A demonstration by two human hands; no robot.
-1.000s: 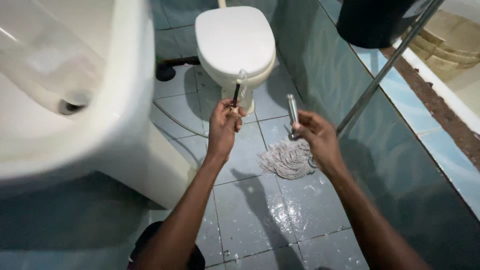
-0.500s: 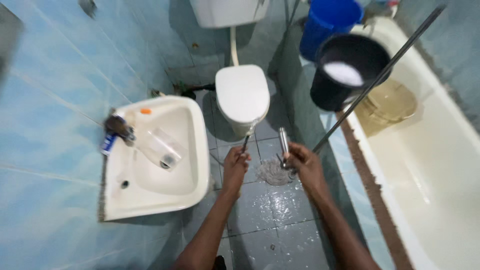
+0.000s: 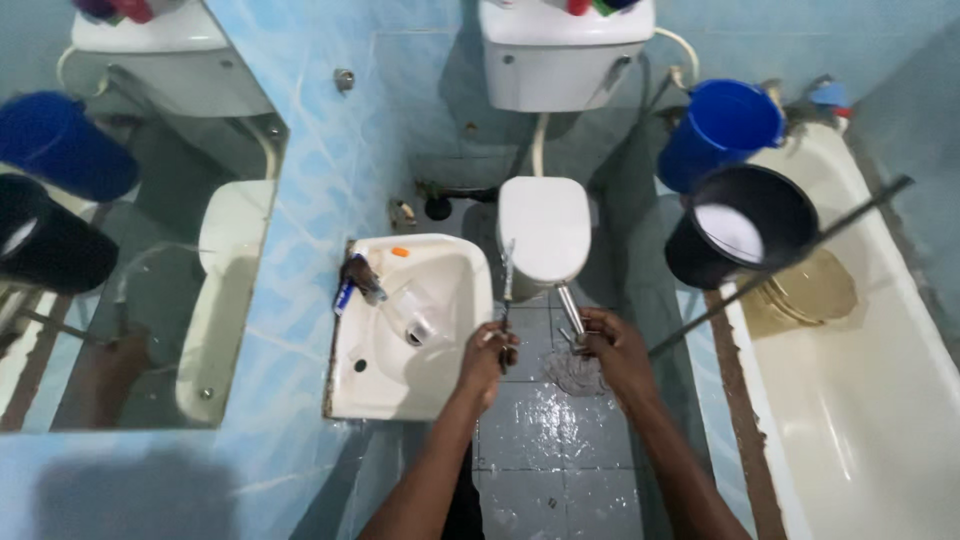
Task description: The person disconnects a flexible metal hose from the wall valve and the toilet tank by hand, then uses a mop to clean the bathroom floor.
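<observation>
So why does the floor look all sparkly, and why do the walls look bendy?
Head view: the wet floor tiles under the left hand and right hand throw back white glints of light; the wide lens bows the bathtub edge and the mirror; the outer corners look soft and slightly smeared.

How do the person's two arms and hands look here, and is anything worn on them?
Both forearms are bare: no sleeves, gloves, watch or bracelets show. The left hand and right hand are bare too; I see no rings, though the fingers are too small to be sure.
</observation>
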